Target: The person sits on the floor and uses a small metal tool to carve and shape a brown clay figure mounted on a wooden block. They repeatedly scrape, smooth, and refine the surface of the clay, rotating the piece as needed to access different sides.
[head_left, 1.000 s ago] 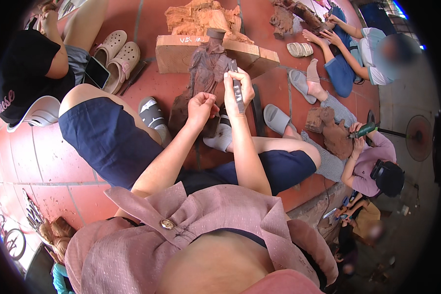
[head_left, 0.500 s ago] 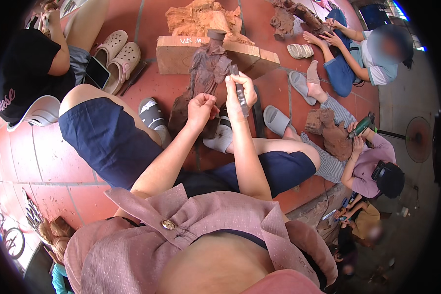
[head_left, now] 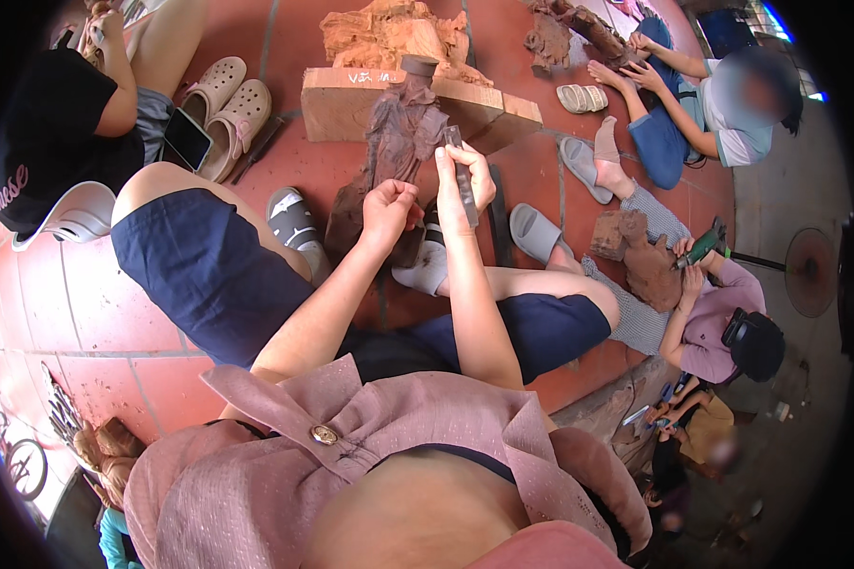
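In front of me stands a dark brown carved wooden figure (head_left: 399, 133) with a flat-topped hat, on a rough base between my feet. My right hand (head_left: 469, 178) is closed around a dark, flat, narrow strip (head_left: 465, 194), held upright beside the figure's right side; its exact kind is unclear. Close to the figure's lower part, my left hand (head_left: 389, 211) has its fingers curled in a pinch. Whatever those fingers may hold is hidden. The two hands are apart.
Behind the figure lie a pale wooden block (head_left: 337, 100) and an orange rough carving (head_left: 389, 38). Left are beige clogs (head_left: 232, 119) and a phone (head_left: 187, 140). At right, one co-worker holds a green power tool (head_left: 707, 244) against another carving (head_left: 645, 261); other people sit nearby.
The strip in my right hand has turned slightly, so its face catches the light differently. My hands stay in nearly the same place, and the figure has not moved.
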Demonstrator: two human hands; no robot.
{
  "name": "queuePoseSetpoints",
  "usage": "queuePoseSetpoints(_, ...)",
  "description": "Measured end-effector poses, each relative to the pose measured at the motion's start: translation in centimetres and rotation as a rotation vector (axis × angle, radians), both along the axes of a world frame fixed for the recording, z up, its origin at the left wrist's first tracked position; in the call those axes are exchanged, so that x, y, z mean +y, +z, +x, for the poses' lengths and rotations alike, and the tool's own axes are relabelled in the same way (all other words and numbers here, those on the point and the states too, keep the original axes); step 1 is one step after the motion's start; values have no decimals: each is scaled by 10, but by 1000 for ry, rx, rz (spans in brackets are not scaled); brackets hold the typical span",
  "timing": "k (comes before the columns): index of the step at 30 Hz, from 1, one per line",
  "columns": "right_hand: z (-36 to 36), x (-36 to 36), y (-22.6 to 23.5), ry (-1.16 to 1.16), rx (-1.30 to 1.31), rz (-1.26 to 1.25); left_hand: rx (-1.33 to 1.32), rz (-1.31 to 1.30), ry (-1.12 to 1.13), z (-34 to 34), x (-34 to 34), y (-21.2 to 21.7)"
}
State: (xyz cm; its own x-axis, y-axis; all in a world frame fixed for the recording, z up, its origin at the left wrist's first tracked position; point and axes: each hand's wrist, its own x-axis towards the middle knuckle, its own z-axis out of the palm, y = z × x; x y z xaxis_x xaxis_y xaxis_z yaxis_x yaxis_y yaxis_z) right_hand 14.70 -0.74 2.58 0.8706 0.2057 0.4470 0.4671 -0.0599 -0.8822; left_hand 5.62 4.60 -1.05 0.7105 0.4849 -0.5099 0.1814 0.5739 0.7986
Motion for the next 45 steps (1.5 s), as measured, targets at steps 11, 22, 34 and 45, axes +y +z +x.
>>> queuePoseSetpoints(11, -3, 2, 5, -39, -76, -74, -8, -1, -17, -4, 0, 0)
queuePoseSetpoints(22, -2, 6, 13, -27, -82, -75, -34, 14, -4, -2, 2, -2)
queuePoseSetpoints(34, -1, 1, 2, -24, -135, -99, -3, 18, -14, -2, 1, 1)
queuePoseSetpoints(45, -3, -4, 4, 28, 3, -63, -23, 33, -19, -2, 2, -6)
